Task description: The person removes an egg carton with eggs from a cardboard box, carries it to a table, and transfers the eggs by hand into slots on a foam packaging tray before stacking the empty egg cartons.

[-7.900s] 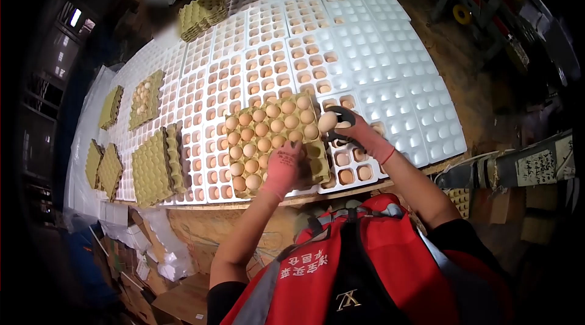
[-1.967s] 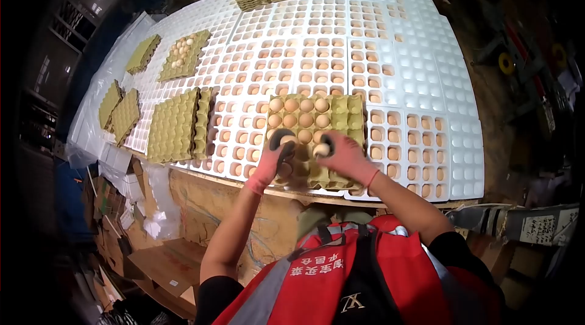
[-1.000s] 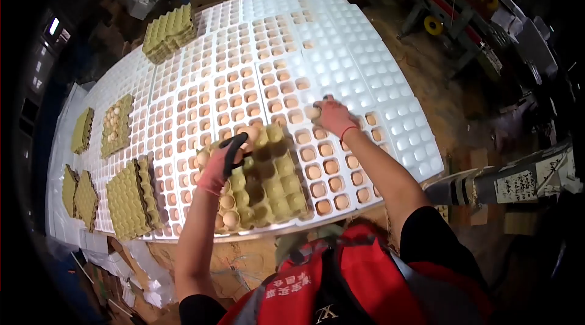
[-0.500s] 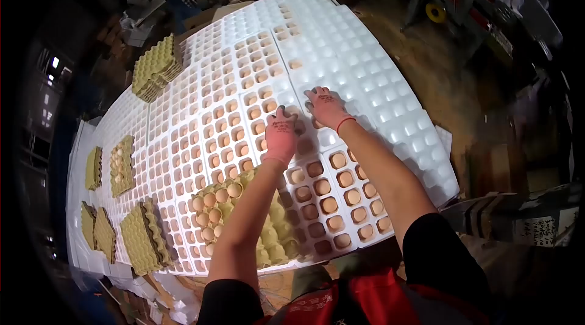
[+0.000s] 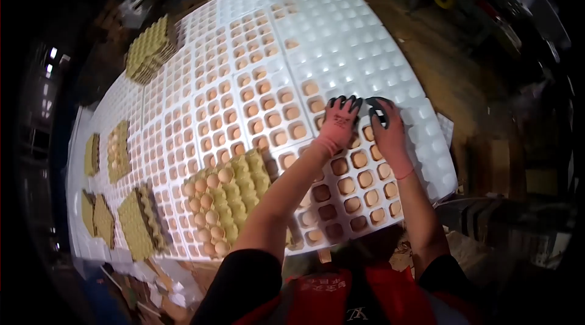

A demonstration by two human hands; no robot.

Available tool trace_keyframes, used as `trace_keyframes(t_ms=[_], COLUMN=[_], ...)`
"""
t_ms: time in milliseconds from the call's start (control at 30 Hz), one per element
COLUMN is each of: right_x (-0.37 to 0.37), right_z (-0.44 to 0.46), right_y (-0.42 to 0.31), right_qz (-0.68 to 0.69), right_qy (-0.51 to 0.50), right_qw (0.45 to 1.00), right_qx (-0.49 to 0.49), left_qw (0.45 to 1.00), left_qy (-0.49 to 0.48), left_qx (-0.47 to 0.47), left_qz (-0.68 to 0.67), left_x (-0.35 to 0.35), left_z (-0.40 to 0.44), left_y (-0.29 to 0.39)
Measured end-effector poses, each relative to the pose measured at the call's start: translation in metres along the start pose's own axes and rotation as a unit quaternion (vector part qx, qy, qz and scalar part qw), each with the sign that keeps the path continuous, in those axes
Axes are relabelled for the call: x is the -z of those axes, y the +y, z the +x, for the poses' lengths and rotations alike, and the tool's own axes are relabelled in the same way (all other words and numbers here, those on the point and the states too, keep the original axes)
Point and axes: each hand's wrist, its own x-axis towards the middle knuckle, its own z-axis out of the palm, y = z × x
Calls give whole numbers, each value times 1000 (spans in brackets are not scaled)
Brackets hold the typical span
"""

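Note:
My left hand [image 5: 342, 122], in a pink glove with dark fingertips, reaches over a white foam egg tray [image 5: 309, 147], its fingers stretched forward and slightly apart. Close beside it, my right hand [image 5: 389, 130] wears a matching glove, its fingers bent and the thumb apart. No egg shows in either hand, though the palms are hidden. Brown eggs [image 5: 346, 186] sit in the tray's square cells just in front of my body. Left of my forearm lies a yellowish pulp tray [image 5: 241, 194], with loose brown eggs [image 5: 206, 202] filling its left side.
Many more egg-filled foam trays [image 5: 213, 105] cover the large table. White trays with raised domes [image 5: 365, 57] run along its right side. A pulp-tray stack [image 5: 149, 50] stands at the far left. Other pulp trays [image 5: 137, 224] lie near the left edge.
Both hands have moved right and slightly nearer to me, and are closer together. Eggs now show in cells by the hands that were covered before. The view has shifted slightly.

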Motion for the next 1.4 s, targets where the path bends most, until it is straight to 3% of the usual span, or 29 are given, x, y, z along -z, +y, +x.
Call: trace_keyframes(t_ms=[33,100,200,267,333,400,467,533,600,633,667,700,733,767,833,900,933,967,1000,1067,1100,1133,1200,1233,1267,1300,1333,1367,1400], right_x=[0,12,-20,-70,-116,-178,-237,-244,-241,-241,-240,-247,-244,-255,-306,-288,-273,-257,-259,-267,-281,-267,-307,-325,-328,-332,-351,-315,-281], right_z=[-3,-5,-25,-51,-75,-97,-108,-92,-86,-86,-82,-84,-86,-95,-120,-105,-93,-81,-70,-64,-68,-77,-103,-114,-111,-106,-108,-94,-82], right_y=[0,-44,-73,-111,-155,-180,-180,-195,-191,-199,-203,-213,-237,-247,-228,-237,-244,-255,-237,-222,-221,-255,-246,-249,-255,-261,-231,-255,-263], right_qz=[16,90,59,148,64,14,-222,-287,-105,63,229,70,-24,-115,-317,-229,-186,-135,46,339,263,69,-149,-146,-221,-282,-253,-233,-183], right_qy=[0,-44,-63,-179,-312,-308,-317,-379,-392,-403,-383,-398,-443,-450,-384,-427,-449,-460,-533,-547,-559,-533,-415,-436,-419,-393,-273,-385,-446], right_qw=[1000,994,996,972,930,905,832,780,861,900,895,914,894,875,814,829,832,863,843,754,786,831,766,756,698,632,654,706,777], right_qx=[12,-53,4,42,183,293,398,407,306,153,-19,39,55,135,298,278,269,157,-49,-133,-19,143,468,466,537,606,659,547,404], left_qw=[997,992,962,943,926,900,894,903,911,922,928,933,931,929,935,911,884,789,669,631,804,889,934,945,957,955,958,931,908], left_qy=[61,36,24,18,87,131,84,30,-108,-133,-166,-148,-162,-176,-158,-52,4,188,201,180,75,93,-138,-124,-107,-131,-130,-135,-71], left_qx=[26,93,177,278,364,415,438,428,397,357,308,291,291,290,304,409,456,497,519,522,478,421,322,282,227,241,246,338,409], left_qz=[-40,-76,-208,-180,-59,9,31,36,14,70,130,149,148,148,92,-36,-102,-308,-492,-545,-346,-155,72,108,142,115,74,3,-51], left_x=[-7,39,109,174,235,282,314,317,309,298,288,280,274,270,273,303,311,287,294,303,309,305,300,282,265,270,290,297,295], left_z=[-7,-32,-109,-178,-246,-305,-347,-379,-407,-427,-435,-438,-440,-442,-437,-426,-424,-447,-459,-450,-433,-420,-407,-416,-422,-416,-399,-399,-411], left_y=[3,18,31,36,32,31,38,51,58,56,51,44,38,32,21,30,33,30,16,5,1,8,-5,-12,-23,-25,-18,-17,-16])
